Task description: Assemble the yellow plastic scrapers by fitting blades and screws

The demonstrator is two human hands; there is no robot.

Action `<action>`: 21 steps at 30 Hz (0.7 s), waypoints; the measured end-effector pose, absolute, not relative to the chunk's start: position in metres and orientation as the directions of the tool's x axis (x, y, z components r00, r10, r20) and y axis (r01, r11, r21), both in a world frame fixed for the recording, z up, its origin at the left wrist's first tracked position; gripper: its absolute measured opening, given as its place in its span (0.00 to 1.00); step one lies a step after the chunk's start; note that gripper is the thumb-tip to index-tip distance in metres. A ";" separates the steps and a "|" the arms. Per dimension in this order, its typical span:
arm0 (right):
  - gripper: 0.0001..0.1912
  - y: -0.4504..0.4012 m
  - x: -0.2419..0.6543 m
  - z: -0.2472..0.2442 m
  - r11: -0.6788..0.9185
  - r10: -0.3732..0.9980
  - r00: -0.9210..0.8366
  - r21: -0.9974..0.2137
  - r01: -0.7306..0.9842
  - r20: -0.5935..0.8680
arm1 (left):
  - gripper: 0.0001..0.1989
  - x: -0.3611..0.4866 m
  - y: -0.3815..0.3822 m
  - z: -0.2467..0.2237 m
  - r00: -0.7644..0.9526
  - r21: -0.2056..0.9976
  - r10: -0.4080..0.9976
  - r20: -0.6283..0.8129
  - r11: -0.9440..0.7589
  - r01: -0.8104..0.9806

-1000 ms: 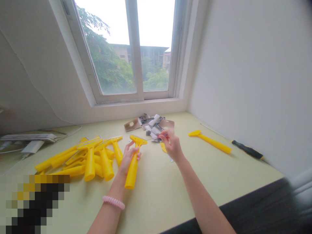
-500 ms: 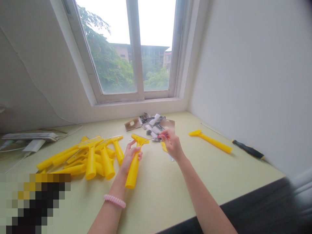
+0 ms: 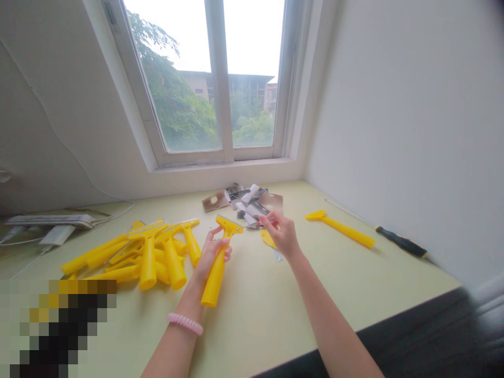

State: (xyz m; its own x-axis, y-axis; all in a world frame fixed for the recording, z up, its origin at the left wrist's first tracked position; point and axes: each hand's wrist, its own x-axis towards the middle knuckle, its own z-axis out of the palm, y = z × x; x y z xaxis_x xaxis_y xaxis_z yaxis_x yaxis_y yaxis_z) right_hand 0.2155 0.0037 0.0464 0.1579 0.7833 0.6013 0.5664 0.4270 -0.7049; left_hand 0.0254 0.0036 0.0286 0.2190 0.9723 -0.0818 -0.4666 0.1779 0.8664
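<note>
Yellow plastic scraper [image 3: 214,278] sits clenched in the left hand [image 3: 210,253], handle angled back toward the person, its head just beside a thin metal blade [image 3: 252,226] pinched level in the right hand [image 3: 281,234], above the counter [image 3: 271,325].

Left hand [image 3: 210,254] is held low, fingers [image 3: 220,244] curled closed; right hand [image 3: 284,236] is held farther forward, fingers [image 3: 266,220] pinched together. Both forearms [image 3: 325,315] are extended forward below the fingers, hands kept apart.
</note>
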 end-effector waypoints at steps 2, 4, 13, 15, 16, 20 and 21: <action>0.16 0.004 0.216 0.045 0.419 0.775 0.161 -0.688 0.592 0.610 | 0.23 0.025 0.004 0.029 0.236 0.873 0.969 -0.077 0.180 -0.453; 0.15 0.005 0.216 0.043 0.413 0.779 0.155 -0.683 0.602 0.607 | 0.23 0.025 0.003 0.029 0.243 0.878 0.967 -0.073 0.178 -0.444; 0.08 0.004 0.218 0.048 0.480 0.793 0.096 -0.715 0.508 0.601 | 0.24 0.025 0.003 0.030 0.291 0.900 0.956 -0.036 0.157 -0.407; 0.10 0.003 0.219 0.049 0.458 0.780 0.165 -0.731 0.506 0.603 | 0.24 0.026 0.002 0.031 0.296 0.900 0.955 -0.032 0.156 -0.406; 0.12 0.003 0.219 0.049 0.434 0.774 0.211 -0.743 0.510 0.597 | 0.25 0.026 0.002 0.031 0.295 0.901 0.955 -0.036 0.159 -0.403; 0.15 0.005 0.221 0.045 0.336 0.793 0.275 -0.766 0.548 0.544 | 0.25 0.027 0.001 0.031 0.290 0.912 0.956 -0.039 0.153 -0.381; 0.14 0.005 0.221 0.044 0.339 0.797 0.257 -0.756 0.560 0.547 | 0.24 0.027 0.001 0.031 0.288 0.914 0.957 -0.033 0.146 -0.380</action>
